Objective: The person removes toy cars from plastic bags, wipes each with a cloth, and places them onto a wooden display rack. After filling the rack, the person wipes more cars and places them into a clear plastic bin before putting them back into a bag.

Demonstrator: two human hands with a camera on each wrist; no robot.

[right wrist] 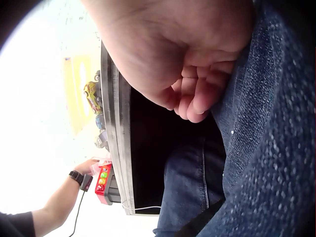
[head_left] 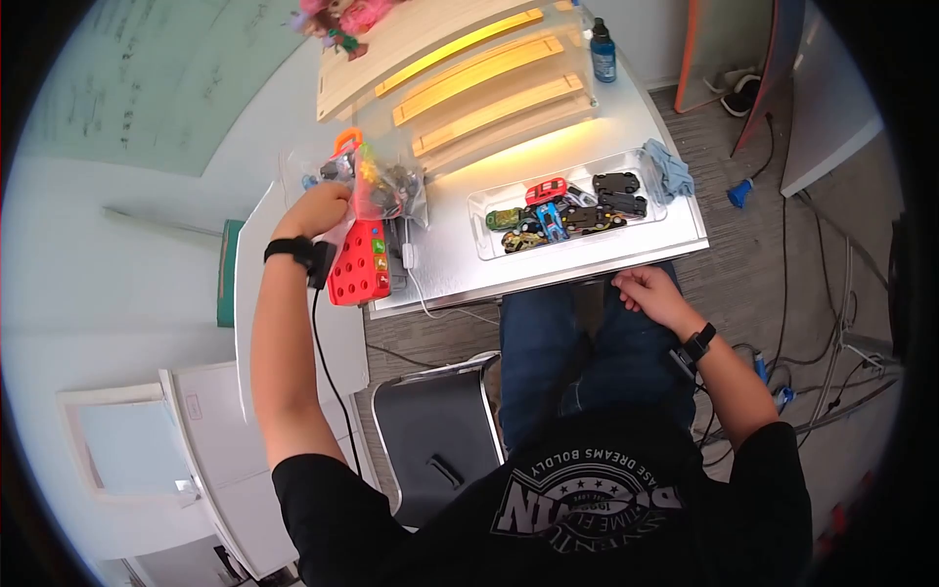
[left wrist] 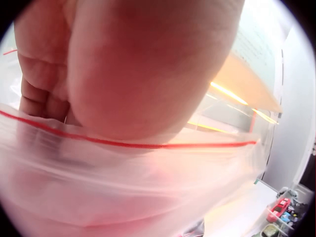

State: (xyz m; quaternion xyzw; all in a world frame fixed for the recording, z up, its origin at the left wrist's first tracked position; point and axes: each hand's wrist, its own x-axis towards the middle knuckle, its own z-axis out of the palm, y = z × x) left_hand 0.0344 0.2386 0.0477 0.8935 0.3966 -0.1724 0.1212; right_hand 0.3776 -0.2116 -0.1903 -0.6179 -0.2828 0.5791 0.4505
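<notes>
My left hand (head_left: 321, 207) is at a clear plastic zip bag (head_left: 413, 203) on the table's left side. In the left wrist view, the fingers pass behind the red zip line of the bag (left wrist: 123, 185) and are largely hidden; I cannot tell what they hold. Small colourful toy pieces show through the plastic. Just below stands a red toy box (head_left: 358, 272) with round holes and picture tiles. Loosely curled, my right hand (head_left: 653, 296) rests on my thigh with nothing in it. A clear tray (head_left: 474, 207) holds several toy cars, among them a red car (head_left: 546, 191) and a blue car (head_left: 551, 222).
Behind the tray rises a lit, stepped wooden shelf (head_left: 479, 103). A blue bottle (head_left: 603, 57) stands at the back right, and a grey-blue cloth (head_left: 670, 172) lies by the tray's right end. One white cable (head_left: 421, 289) hangs over the front edge. A black chair (head_left: 430, 421) is nearby.
</notes>
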